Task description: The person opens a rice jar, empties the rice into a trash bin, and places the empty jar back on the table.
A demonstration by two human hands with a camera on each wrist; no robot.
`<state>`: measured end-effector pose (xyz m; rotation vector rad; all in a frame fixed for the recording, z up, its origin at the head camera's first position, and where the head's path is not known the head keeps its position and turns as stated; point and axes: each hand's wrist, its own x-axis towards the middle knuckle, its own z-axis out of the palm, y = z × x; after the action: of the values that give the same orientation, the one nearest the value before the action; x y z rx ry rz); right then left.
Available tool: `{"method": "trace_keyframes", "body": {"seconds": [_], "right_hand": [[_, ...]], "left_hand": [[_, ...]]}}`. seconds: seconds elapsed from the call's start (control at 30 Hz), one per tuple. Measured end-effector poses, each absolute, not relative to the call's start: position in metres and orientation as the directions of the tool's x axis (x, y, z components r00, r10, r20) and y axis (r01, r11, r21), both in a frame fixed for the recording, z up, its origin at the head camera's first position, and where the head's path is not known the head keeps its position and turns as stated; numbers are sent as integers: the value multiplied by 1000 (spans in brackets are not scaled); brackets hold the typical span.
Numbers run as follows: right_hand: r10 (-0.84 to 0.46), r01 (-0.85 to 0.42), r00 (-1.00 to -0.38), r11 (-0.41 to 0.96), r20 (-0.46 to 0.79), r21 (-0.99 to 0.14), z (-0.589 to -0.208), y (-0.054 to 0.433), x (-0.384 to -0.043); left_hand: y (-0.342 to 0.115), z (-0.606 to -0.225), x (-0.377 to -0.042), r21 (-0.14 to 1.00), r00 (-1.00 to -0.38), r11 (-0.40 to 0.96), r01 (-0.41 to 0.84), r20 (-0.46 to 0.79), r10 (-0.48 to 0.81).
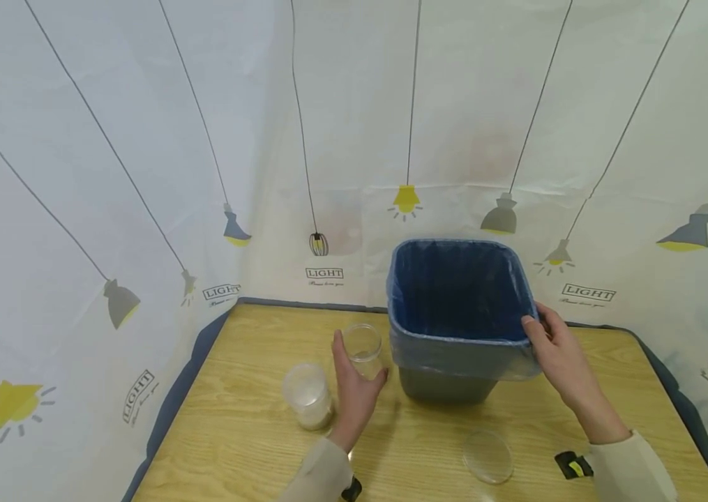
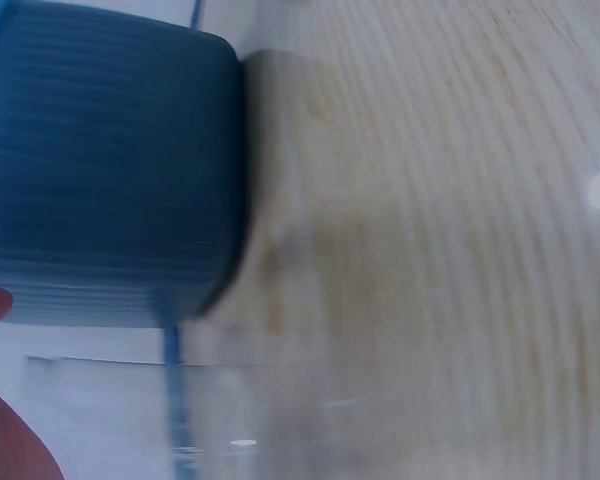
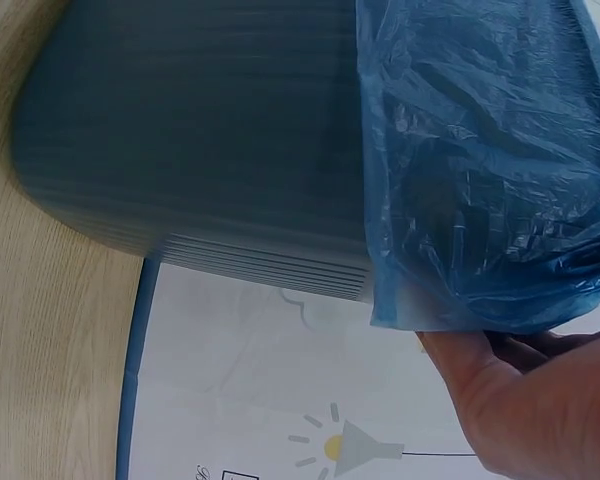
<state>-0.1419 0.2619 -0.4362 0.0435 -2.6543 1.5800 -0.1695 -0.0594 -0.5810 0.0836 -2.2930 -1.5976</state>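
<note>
A dark trash can lined with a blue plastic bag stands upright on the table. My right hand grips the bag-covered rim at its right side, with the thumb over the top edge. My left hand is spread around a clear empty jar left of the can. In the left wrist view the jar shows at the bottom, with a gap between it and the upper fingertip. Beside that hand stands another clear container with whitish contents or a whitish lower part.
A clear round lid lies flat on the wooden table in front of the can. White sheeting printed with lamps rises behind the table and along both sides. Dark wrist straps are partly visible near the sleeves.
</note>
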Motion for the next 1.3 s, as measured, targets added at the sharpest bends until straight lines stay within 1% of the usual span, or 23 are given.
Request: {"method": "trace_keyframes", "body": {"seconds": [0.13, 0.23, 0.33, 0.47, 0.57, 0.67, 0.87, 0.97, 1.13, 1.2, 1.3], "right_hand": [[9, -18, -1000, 462, 25, -887, -436, 261, -142], [25, -3, -1000, 464, 17, -886, -437, 260, -141], [40, -31, -998, 479, 57, -877, -439, 260, -142], [54, -67, -993, 499, 108, -864, -441, 261, -142], [62, -62, -992, 506, 108, -860, -444, 262, -140], [73, -63, -991, 507, 116, -860, -446, 263, -138], [129, -97, -974, 508, 187, -856, -448, 265, -135], [154, -73, -973, 494, 169, -866, -450, 266, -132], [226, -14, -966, 447, 128, -894, -456, 272, -126], [264, -9, -955, 434, 137, -901, -460, 275, -125], [295, -35, -940, 420, 173, -907, -465, 279, -124]], "left_hand": [[-63, -559, -160, 899, -932, 383, 211, 304, -200], [-69, -543, -155, 871, -912, 400, 286, 376, -167], [-81, -531, -155, 806, -868, 452, 383, 481, -123], [-98, -521, -160, 701, -808, 525, 483, 587, -41], [-110, -514, -164, 640, -775, 561, 525, 631, 6], [-121, -509, -168, 608, -759, 580, 543, 651, 28], [-140, -503, -174, 591, -748, 582, 559, 662, 47], [-148, -504, -175, 597, -754, 582, 552, 655, 44], [-164, -507, -175, 637, -787, 570, 519, 616, 30], [-171, -511, -176, 655, -803, 564, 503, 596, 24], [-183, -516, -176, 694, -829, 543, 473, 559, 7]]}}
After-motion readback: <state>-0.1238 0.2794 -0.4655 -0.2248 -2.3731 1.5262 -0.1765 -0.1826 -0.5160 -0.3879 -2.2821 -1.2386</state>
